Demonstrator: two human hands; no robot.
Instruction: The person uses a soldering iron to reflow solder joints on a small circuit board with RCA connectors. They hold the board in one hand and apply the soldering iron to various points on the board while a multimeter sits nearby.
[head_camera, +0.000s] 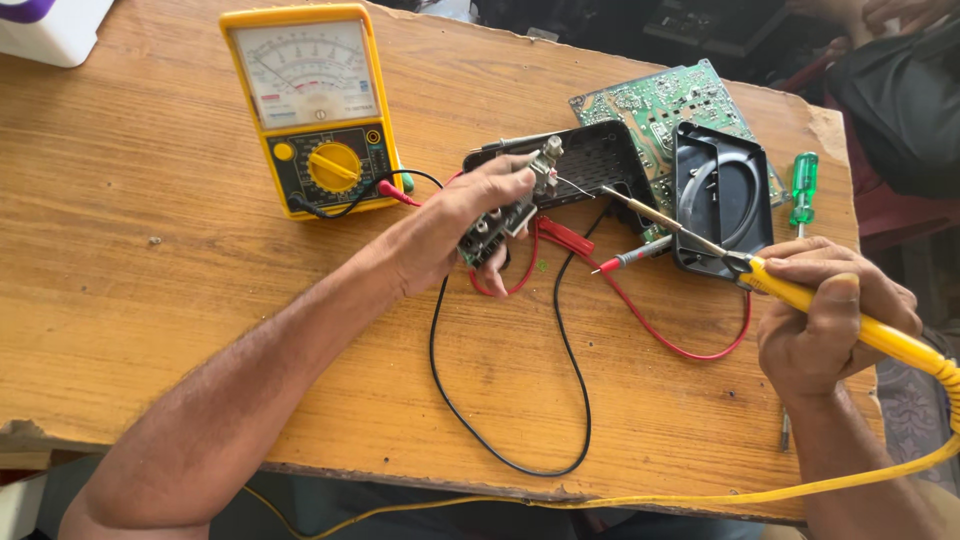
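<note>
Wooden table (150, 300) is bearing a yellow multimeter (315, 105) while the left hand (465, 215) is gripping a small circuit board (500, 220) above it and the right hand (825, 315) is clutching a yellow soldering iron (800, 295), tip just beside the board.
</note>
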